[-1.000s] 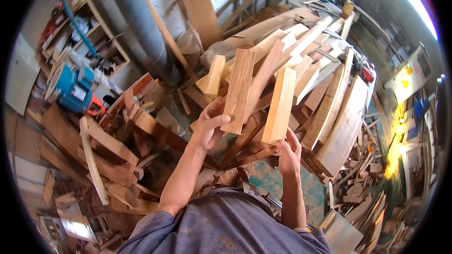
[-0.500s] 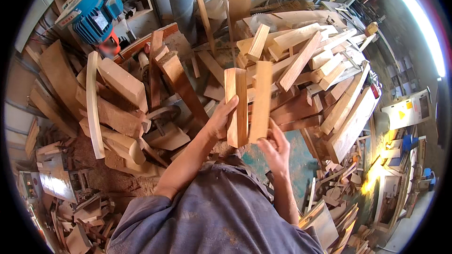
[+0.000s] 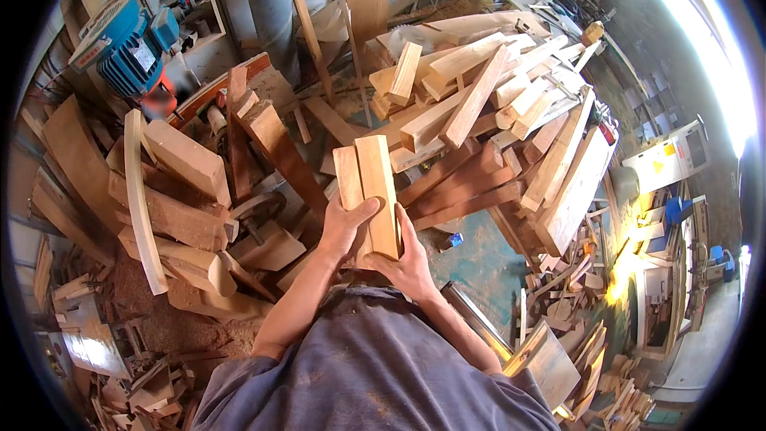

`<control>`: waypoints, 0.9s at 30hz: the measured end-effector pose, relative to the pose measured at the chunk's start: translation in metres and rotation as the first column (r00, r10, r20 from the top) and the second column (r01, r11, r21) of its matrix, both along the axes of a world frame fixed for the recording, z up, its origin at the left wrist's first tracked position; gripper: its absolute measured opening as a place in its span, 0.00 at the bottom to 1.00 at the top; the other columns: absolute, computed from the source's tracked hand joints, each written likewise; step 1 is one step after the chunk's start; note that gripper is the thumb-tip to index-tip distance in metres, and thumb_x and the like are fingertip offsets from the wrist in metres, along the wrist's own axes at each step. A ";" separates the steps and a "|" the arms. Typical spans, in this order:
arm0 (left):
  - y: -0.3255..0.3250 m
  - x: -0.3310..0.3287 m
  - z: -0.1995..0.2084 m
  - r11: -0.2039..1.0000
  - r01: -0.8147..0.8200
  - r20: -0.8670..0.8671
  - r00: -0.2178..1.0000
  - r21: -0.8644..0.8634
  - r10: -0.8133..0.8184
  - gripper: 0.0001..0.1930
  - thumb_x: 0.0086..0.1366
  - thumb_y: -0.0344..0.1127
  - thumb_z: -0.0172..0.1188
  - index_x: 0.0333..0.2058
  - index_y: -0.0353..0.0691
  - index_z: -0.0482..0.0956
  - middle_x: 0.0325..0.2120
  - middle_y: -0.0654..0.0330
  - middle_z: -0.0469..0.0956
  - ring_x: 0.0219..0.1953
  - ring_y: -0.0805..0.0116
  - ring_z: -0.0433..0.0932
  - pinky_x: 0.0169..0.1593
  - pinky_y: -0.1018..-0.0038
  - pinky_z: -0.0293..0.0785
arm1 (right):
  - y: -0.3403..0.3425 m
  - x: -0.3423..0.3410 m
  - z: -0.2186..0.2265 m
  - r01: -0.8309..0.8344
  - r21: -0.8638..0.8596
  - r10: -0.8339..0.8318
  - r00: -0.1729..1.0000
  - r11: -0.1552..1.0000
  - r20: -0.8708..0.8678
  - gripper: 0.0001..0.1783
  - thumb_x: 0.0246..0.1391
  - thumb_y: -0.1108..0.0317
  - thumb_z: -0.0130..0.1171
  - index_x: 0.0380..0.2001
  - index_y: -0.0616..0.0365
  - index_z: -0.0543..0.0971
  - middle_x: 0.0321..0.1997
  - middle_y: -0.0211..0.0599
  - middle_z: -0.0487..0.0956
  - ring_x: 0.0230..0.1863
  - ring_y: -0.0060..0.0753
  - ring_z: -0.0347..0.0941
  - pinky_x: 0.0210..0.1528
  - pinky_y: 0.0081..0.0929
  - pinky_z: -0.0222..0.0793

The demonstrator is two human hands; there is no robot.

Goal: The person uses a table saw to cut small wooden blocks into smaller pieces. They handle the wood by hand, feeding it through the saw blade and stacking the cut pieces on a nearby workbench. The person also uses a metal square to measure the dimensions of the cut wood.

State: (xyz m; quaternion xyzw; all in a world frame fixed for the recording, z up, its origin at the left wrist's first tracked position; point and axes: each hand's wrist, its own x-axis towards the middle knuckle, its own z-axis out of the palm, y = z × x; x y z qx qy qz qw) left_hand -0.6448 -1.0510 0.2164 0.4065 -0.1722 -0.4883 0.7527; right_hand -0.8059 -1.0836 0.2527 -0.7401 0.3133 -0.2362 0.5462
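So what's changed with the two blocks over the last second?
The two blocks, held apart and high before, have come together side by side and down toward the chest. The left hand and right hand now clasp their lower ends as one bundle. Both hands kept their grip; the offcut pile lies as before.

Heaped pale offcuts upper right, over darker reddish planks. Blue motor housing upper left, beside a grey duct pipe. Curved wooden strip leaning across chunky blocks at left. Patch of teal floor below the heap. Small blue cap lying there. White cabinet far right.
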 end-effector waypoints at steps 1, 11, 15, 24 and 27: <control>0.000 0.002 -0.002 1.000 -0.016 0.027 1.000 0.023 0.015 0.36 0.62 0.41 0.74 0.62 0.32 0.67 0.52 0.54 0.78 0.51 0.65 0.80 0.56 0.68 0.78 | -0.003 0.002 0.003 0.003 0.051 -0.005 0.999 0.999 0.032 0.58 0.48 0.69 0.77 0.75 0.66 0.52 0.68 0.49 0.70 0.68 0.36 0.67 0.69 0.33 0.63; -0.002 0.022 0.031 0.919 0.074 -0.307 0.929 -0.387 -0.204 0.49 0.67 0.74 0.48 0.70 0.36 0.59 0.63 0.47 0.71 0.65 0.49 0.72 0.67 0.51 0.70 | -0.058 0.021 0.040 -0.373 0.471 0.253 0.920 0.799 0.299 0.57 0.50 0.66 0.75 0.75 0.69 0.51 0.74 0.48 0.64 0.74 0.38 0.60 0.74 0.36 0.55; -0.009 0.032 0.031 0.917 -0.092 -0.508 0.852 -0.389 -0.130 0.50 0.63 0.76 0.51 0.67 0.35 0.64 0.54 0.43 0.77 0.59 0.43 0.76 0.60 0.48 0.77 | -0.104 0.037 0.056 -0.522 0.022 0.522 0.850 0.853 -0.070 0.45 0.51 0.56 0.77 0.67 0.66 0.69 0.61 0.58 0.78 0.65 0.45 0.73 0.65 0.38 0.69; 0.019 0.030 0.001 0.955 -0.270 -0.431 0.881 -0.124 0.193 0.40 0.68 0.65 0.57 0.65 0.34 0.67 0.54 0.49 0.79 0.53 0.56 0.82 0.56 0.59 0.80 | -0.311 0.186 0.006 -0.355 -0.637 -0.102 0.818 0.684 -0.566 0.44 0.59 0.41 0.60 0.66 0.67 0.67 0.46 0.60 0.84 0.50 0.58 0.82 0.54 0.48 0.75; 0.030 0.026 0.005 0.950 -0.307 -0.340 0.889 0.056 0.307 0.38 0.69 0.62 0.57 0.64 0.36 0.66 0.52 0.53 0.78 0.51 0.60 0.80 0.55 0.61 0.78 | -0.304 0.218 0.014 -0.386 -0.567 -0.167 0.701 0.728 -0.693 0.47 0.58 0.39 0.59 0.68 0.66 0.63 0.48 0.64 0.83 0.54 0.62 0.80 0.57 0.50 0.74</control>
